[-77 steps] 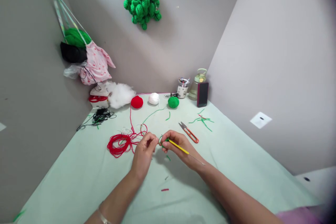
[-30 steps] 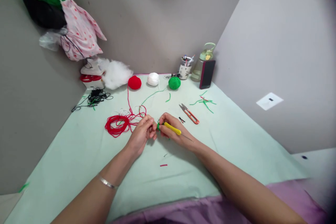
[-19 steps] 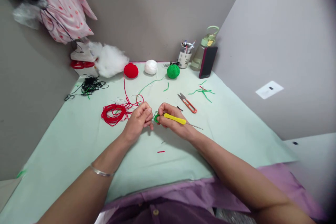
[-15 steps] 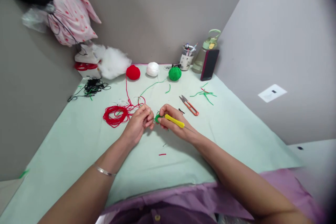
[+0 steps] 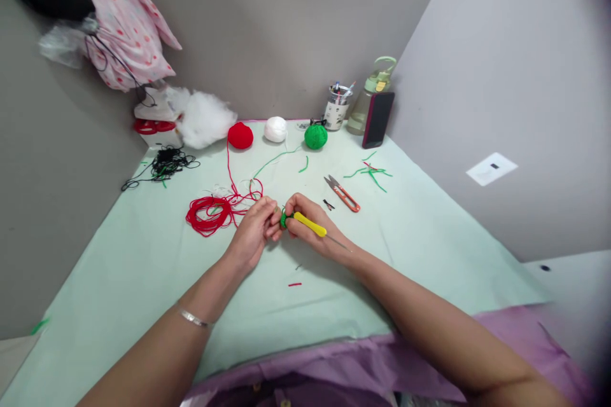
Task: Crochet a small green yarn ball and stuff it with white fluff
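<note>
My right hand (image 5: 308,221) is closed round a yellow-handled crochet hook (image 5: 310,224), its thin metal shaft pointing back toward my wrist. Between its thumb and fingertips sits a small green crocheted piece (image 5: 283,220). Close against that piece, on its other side, my left hand (image 5: 255,229) is closed in a pinch. What its fingers grip is hidden. A loose coil of red yarn (image 5: 207,215) lies just left of my left hand. Beyond my right hand rest orange-handled thread snips (image 5: 344,194) and a small black clip (image 5: 329,205).
Along the back stand a red yarn ball (image 5: 240,136), a white one (image 5: 275,130), a green one (image 5: 316,137), a pen cup (image 5: 337,111), a bottle (image 5: 360,111) and a phone (image 5: 379,119). White stuffing (image 5: 207,117) and tangled black yarn (image 5: 169,164) lie at left; green scraps (image 5: 375,170) lie at right.
My hands have come closer together, and the left fingertips now meet the green piece. The hook has shifted slightly left, showing more of its shaft. The view has moved slightly.
</note>
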Demonstrator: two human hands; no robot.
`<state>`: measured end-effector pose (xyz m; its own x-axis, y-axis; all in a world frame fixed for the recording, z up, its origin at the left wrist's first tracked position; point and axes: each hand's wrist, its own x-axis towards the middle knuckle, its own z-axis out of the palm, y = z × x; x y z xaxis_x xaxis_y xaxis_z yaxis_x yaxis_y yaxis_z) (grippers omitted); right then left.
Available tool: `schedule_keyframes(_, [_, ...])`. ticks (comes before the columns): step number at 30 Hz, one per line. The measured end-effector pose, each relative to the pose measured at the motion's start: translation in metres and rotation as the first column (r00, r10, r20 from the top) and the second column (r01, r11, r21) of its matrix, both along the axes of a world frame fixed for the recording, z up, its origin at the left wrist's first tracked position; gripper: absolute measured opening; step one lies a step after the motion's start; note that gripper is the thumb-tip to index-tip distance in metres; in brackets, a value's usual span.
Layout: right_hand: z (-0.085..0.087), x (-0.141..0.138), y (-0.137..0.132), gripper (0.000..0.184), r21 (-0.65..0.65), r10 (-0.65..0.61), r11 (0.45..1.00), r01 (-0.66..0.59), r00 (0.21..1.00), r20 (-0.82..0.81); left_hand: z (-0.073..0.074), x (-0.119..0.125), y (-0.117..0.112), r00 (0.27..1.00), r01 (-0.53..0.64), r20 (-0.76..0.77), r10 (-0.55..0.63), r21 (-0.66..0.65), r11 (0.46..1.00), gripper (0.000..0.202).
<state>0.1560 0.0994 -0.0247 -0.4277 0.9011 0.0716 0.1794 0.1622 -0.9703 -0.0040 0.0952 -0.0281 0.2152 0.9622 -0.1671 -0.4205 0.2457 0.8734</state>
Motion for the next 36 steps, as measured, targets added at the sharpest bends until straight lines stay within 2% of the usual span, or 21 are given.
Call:
schedule_keyframes(3, [0.000, -0.003, 0.000, 0.011, 0.104, -0.096, 0.991, 0.087, 0.991, 0.090, 0.001, 0.003, 0.000, 0.999, 0.016, -0.040, -0.015, 0.041, 0.999, 0.036])
schedule_keyframes(6, [0.003, -0.001, -0.001, 0.013, 0.161, -0.169, 0.975, 0.154, 0.982, 0.087, 0.005, 0.001, 0.000, 0.996, 0.050, -0.084, -0.043, 0.078, 0.996, 0.038])
schedule_keyframes(8, [0.006, 0.003, -0.001, 0.012, 0.107, -0.140, 0.985, 0.136, 0.990, 0.030, 0.006, -0.003, 0.001, 0.992, 0.062, -0.120, -0.050, 0.096, 0.993, 0.039])
schedule_keyframes(12, [0.006, 0.009, 0.001, 0.015, -0.012, -0.025, 1.000, 0.024, 0.998, -0.059, 0.003, -0.009, 0.001, 0.974, 0.057, -0.226, -0.029, 0.119, 0.991, 0.034])
schedule_keyframes(18, [0.000, 0.011, 0.006, 0.017, -0.041, -0.014, 0.999, 0.009, 0.993, -0.117, -0.006, -0.014, 0.006, 0.928, 0.055, -0.373, 0.002, 0.143, 0.988, 0.028])
schedule_keyframes(22, [-0.002, 0.012, 0.007, 0.018, -0.037, 0.006, 0.999, -0.010, 0.994, -0.109, -0.006, -0.016, 0.007, 0.930, 0.080, -0.367, -0.024, 0.137, 0.987, 0.019])
schedule_keyframes(30, [0.008, 0.013, 0.006, 0.029, -0.090, -0.001, 0.996, -0.016, 0.982, -0.188, 0.001, -0.012, 0.004, 0.955, 0.143, -0.278, -0.107, 0.112, 0.983, 0.022])
schedule_keyframes(32, [0.009, 0.013, 0.005, 0.028, -0.079, -0.008, 0.997, -0.006, 0.983, -0.182, 0.001, -0.010, 0.002, 0.946, 0.129, -0.313, -0.080, 0.138, 0.982, 0.021])
schedule_keyframes(36, [0.005, 0.013, 0.008, 0.026, -0.033, -0.029, 0.999, 0.025, 0.991, -0.132, 0.001, -0.007, -0.002, 0.904, 0.054, -0.425, 0.045, 0.219, 0.974, 0.014])
